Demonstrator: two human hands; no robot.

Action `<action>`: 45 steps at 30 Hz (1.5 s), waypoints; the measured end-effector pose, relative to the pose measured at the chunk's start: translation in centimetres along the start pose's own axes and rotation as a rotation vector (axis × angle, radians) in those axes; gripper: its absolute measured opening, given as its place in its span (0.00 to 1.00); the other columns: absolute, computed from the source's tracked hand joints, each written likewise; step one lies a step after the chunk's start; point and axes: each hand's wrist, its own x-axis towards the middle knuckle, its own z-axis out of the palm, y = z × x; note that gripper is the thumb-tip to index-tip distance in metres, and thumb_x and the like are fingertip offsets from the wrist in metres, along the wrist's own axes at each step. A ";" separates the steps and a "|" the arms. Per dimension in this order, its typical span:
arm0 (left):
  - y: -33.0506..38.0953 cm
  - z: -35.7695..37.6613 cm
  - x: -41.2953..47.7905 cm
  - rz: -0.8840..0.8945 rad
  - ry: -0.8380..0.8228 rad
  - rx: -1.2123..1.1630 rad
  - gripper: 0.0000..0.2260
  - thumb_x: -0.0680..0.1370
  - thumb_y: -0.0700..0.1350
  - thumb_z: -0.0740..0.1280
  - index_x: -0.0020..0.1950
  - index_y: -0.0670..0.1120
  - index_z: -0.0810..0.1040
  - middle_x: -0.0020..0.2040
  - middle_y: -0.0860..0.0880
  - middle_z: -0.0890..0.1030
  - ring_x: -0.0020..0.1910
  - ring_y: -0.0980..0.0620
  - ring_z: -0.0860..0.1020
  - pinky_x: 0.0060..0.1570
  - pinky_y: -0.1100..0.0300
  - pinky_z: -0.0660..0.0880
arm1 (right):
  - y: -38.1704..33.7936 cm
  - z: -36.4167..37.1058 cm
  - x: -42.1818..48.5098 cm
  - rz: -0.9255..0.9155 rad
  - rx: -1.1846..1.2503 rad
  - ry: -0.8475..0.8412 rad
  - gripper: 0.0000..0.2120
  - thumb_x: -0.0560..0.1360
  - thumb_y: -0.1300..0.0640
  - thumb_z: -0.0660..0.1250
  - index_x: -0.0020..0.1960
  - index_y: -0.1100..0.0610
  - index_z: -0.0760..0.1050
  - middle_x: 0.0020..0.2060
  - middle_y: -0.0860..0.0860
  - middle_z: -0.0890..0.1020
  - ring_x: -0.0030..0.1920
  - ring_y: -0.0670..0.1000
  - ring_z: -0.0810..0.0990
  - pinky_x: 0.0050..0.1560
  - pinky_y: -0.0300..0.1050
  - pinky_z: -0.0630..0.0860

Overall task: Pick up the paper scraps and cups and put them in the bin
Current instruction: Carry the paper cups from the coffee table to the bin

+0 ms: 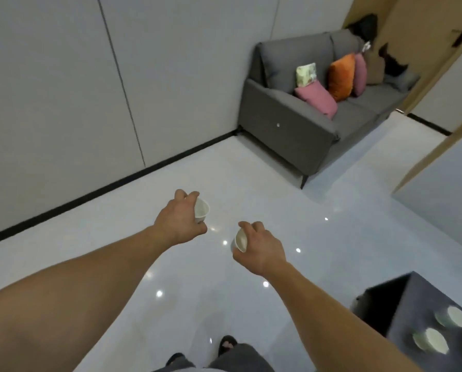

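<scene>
Two white cups hang over the glossy floor [251, 183]: the first cup [201, 210] gripped in the curled fingers of my left hand [181, 218], the second cup [240, 240] in those of my right hand [262, 248]. Three more pale cups [451, 318] stand on the dark tabletop [412, 304], lower right. One grey sofa [291, 124] lines the wall.

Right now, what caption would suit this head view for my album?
Left hand holds a cup, right hand a second cup, above a glossy floor, grey sofa beyond.
</scene>
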 end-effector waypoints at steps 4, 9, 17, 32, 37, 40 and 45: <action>-5.5 -3.1 -2.4 -0.207 0.101 -0.022 0.37 0.68 0.56 0.70 0.74 0.50 0.59 0.64 0.47 0.64 0.58 0.45 0.73 0.54 0.53 0.73 | -6.5 0.2 3.4 -0.209 -0.042 -0.055 0.32 0.72 0.42 0.65 0.73 0.45 0.60 0.64 0.49 0.69 0.58 0.55 0.75 0.53 0.49 0.75; -10.7 -4.4 -7.5 -0.459 0.234 -0.105 0.38 0.67 0.58 0.68 0.74 0.52 0.59 0.64 0.49 0.64 0.58 0.46 0.72 0.52 0.56 0.72 | -12.5 1.1 6.9 -0.425 -0.119 -0.159 0.33 0.72 0.43 0.65 0.74 0.46 0.59 0.64 0.49 0.68 0.59 0.54 0.74 0.52 0.48 0.75; -19.9 -5.8 -18.4 -0.854 0.448 -0.141 0.35 0.69 0.57 0.70 0.73 0.51 0.60 0.63 0.50 0.65 0.55 0.49 0.73 0.49 0.58 0.72 | -25.3 6.0 7.6 -0.778 -0.218 -0.308 0.33 0.73 0.43 0.64 0.74 0.46 0.58 0.64 0.50 0.68 0.60 0.54 0.74 0.54 0.49 0.76; -43.7 -15.3 -34.1 -1.093 0.649 -0.204 0.37 0.71 0.53 0.70 0.76 0.52 0.57 0.65 0.49 0.64 0.60 0.46 0.72 0.57 0.55 0.72 | -58.1 16.5 3.1 -1.033 -0.223 -0.324 0.33 0.73 0.40 0.63 0.75 0.45 0.57 0.66 0.49 0.67 0.60 0.54 0.74 0.53 0.48 0.75; -50.4 -18.0 -35.6 -1.116 0.644 -0.216 0.35 0.71 0.52 0.69 0.75 0.52 0.58 0.65 0.49 0.63 0.59 0.47 0.71 0.57 0.55 0.73 | -64.9 19.1 3.4 -1.035 -0.228 -0.366 0.34 0.72 0.40 0.63 0.75 0.45 0.56 0.66 0.49 0.66 0.61 0.54 0.73 0.55 0.49 0.75; -54.2 -18.9 -34.3 -1.095 0.631 -0.245 0.35 0.71 0.52 0.70 0.75 0.52 0.58 0.65 0.49 0.63 0.59 0.47 0.71 0.58 0.55 0.73 | -68.6 20.6 5.5 -1.033 -0.248 -0.371 0.34 0.72 0.40 0.63 0.75 0.45 0.56 0.67 0.49 0.66 0.61 0.54 0.73 0.55 0.49 0.75; -61.8 -21.7 -32.0 -1.076 0.598 -0.247 0.35 0.71 0.53 0.69 0.75 0.53 0.58 0.67 0.50 0.63 0.61 0.48 0.70 0.59 0.55 0.72 | -76.9 24.1 9.8 -1.040 -0.261 -0.391 0.35 0.73 0.40 0.65 0.75 0.45 0.56 0.68 0.49 0.66 0.62 0.54 0.73 0.58 0.48 0.76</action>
